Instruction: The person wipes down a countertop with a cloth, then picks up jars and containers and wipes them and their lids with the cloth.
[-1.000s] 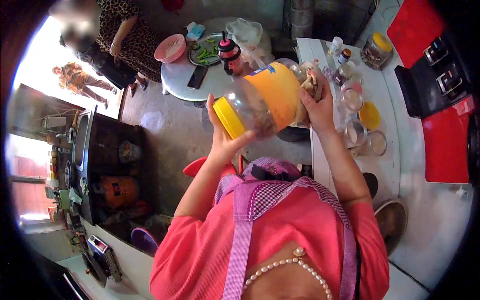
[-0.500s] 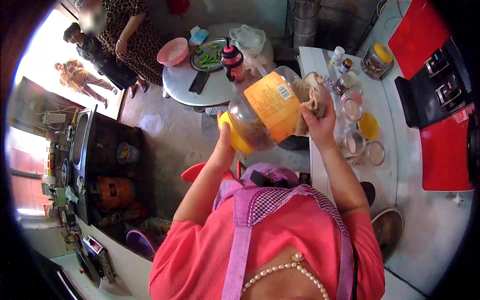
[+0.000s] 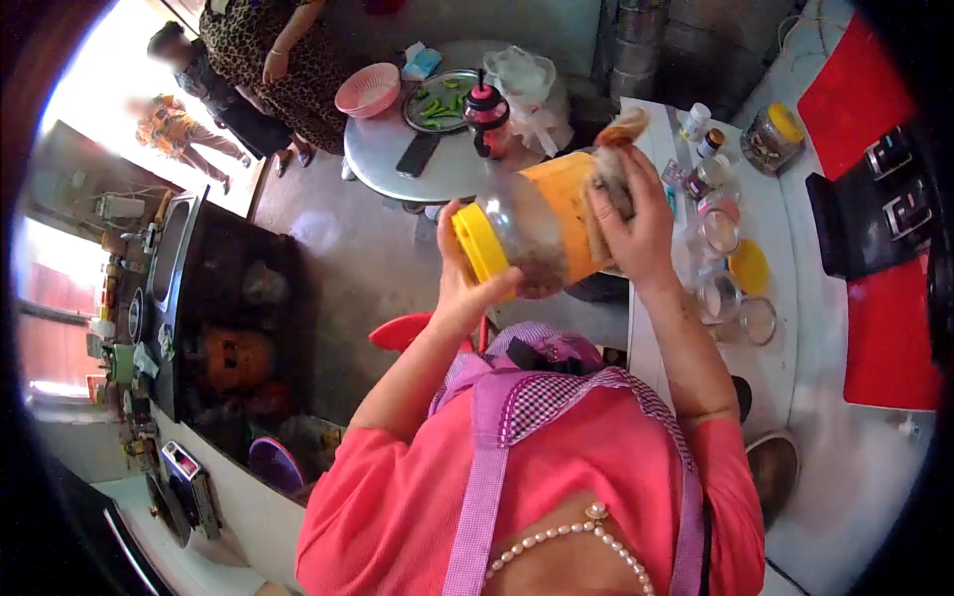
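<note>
A large clear plastic jar (image 3: 515,223) with an orange label (image 3: 564,214) is held tilted on its side in front of my chest. My left hand (image 3: 463,283) is closed around its yellow lid (image 3: 479,244), thumb along the lower edge. Some dark contents show through the plastic. At the jar's other end, my right hand (image 3: 641,226) presses a crumpled, stained cloth (image 3: 614,179) against the base and side. Fingers and cloth cover that end, so the bottom of the jar is hidden.
On the white counter to the right stand several jars (image 3: 717,233), a yellow lid (image 3: 749,266) and a yellow-capped jar (image 3: 772,139). Ahead, a round table (image 3: 373,159) bears a pink basket (image 3: 368,89), green peppers, a phone (image 3: 418,155) and a bottle (image 3: 487,121). Several people stand near the doorway.
The jar has turned about its length, so its label faces me less. My right hand has moved the cloth over the jar's end. My left thumb now shows across the lid.
</note>
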The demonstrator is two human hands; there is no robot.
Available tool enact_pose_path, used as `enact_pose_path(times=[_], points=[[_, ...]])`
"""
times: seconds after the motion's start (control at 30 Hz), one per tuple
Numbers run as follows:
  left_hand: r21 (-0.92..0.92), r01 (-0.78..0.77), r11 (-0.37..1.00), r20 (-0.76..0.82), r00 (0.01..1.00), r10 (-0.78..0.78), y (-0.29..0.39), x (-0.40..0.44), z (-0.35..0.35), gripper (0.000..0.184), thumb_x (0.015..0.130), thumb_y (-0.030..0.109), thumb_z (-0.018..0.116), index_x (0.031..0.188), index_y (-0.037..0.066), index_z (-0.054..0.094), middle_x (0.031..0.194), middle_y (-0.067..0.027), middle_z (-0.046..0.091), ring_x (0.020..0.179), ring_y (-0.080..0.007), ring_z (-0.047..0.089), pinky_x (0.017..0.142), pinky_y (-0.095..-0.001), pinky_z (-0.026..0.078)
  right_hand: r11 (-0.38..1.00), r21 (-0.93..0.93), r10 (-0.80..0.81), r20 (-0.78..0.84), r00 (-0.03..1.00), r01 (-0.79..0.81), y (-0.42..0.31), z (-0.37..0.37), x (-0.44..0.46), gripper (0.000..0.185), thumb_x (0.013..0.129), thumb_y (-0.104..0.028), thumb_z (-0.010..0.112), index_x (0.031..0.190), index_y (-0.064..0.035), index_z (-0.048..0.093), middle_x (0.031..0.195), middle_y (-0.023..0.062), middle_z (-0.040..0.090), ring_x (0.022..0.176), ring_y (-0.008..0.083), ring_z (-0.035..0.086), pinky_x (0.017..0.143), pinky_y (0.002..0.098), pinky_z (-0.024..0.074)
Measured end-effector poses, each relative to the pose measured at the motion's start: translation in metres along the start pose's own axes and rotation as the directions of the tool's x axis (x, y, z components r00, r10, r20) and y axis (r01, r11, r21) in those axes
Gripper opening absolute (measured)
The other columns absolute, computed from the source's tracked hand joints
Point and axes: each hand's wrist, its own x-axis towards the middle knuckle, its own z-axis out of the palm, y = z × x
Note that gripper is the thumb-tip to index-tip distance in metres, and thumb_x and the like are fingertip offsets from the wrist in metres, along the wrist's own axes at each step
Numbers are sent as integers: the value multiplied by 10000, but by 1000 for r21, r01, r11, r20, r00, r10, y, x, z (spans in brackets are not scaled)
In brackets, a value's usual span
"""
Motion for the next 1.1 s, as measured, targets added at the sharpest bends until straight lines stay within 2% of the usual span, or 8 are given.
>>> enact_pose_path(times=[0.13, 0.27, 0.4, 0.5, 0.63, 0.87, 0.97, 1.1], points=[[-257, 149, 955, -50, 985, -167, -20, 8, -5, 899, 770, 281, 673, 1425, 171, 68, 1259, -94, 385, 1157, -262, 448, 967, -404, 401, 903, -308, -254, 179, 950, 300, -26, -3, -17, 526, 794, -374, 613, 1258, -143, 527, 1319, 81, 475, 1254, 297, 392, 1043, 456, 283], [-617, 266, 741, 33, 949, -313, -47, 12, -1, 677, 894, 358, 514, 1424, 145, 151, 1350, -114, 376, 1216, -276, 436, 989, -416, 403, 815, -186, -501, 250, 828, 549, -37, 28, -52, 449, 803, -352, 557, 1238, -242, 543, 1321, 0, 467, 1244, 248, 399, 1054, 473, 247], [-728, 579, 368, 604, 795, -58, -56, 14, -23, 561, 957, 477, 280, 1359, 95, 366, 1385, -110, 408, 1240, -259, 431, 1033, -407, 379, 646, -208, -666, 316, 676, 734, -30, 31, -68, 430, 806, -342, 517, 1232, -287, 544, 1338, -45, 443, 1261, 224, 375, 1046, 492, 224], [-636, 571, 518, 400, 819, -412, -20, 13, 5, 592, 880, 542, 399, 1350, 184, 384, 1326, -68, 467, 1194, -249, 466, 952, -484, 390, 711, -310, -536, 341, 772, 631, -16, 7, -60, 496, 767, -489, 562, 1215, -275, 547, 1331, -12, 451, 1295, 246, 350, 1046, 513, 191], [-572, 665, 481, 459, 745, -484, -18, 17, 4, 619, 803, 604, 480, 1287, 221, 440, 1250, -57, 508, 1090, -267, 513, 788, -475, 444, 860, -372, -312, 159, 937, 349, 0, -31, -30, 578, 759, -392, 626, 1289, -201, 495, 1359, 54, 424, 1255, 286, 378, 1040, 496, 218], [-548, 741, 387, 519, 665, -537, -16, 11, 13, 658, 793, 648, 468, 1297, 230, 413, 1291, -57, 476, 1117, -253, 484, 832, -447, 401, 829, 467, 346, 3, 938, -307, 33, -19, -30, 596, 832, -213, 666, 1312, 2, 387, 1215, 148, 535, 1099, 234, 540, 927, 325, 425], [-590, 756, 283, 549, 633, -546, -24, 10, 6, 635, 834, 628, 442, 1340, 249, 385, 1324, -87, 450, 1170, -310, 467, 874, -514, 417, 858, 434, 331, -59, 942, -275, 32, -10, -31, 565, 828, -225, 687, 1264, 29, 434, 1126, 130, 592, 1032, 194, 572, 895, 309, 448], [-552, 588, 591, 402, 809, -428, -34, 8, 9, 641, 870, 599, 413, 1389, 238, 308, 1324, -103, 436, 1223, -336, 422, 976, -506, 375, 900, 366, 291, -98, 952, -238, 32, -6, -31, 550, 812, -234, 704, 1229, 36, 466, 1106, 152, 605, 983, 219, 599, 866, 310, 460]])
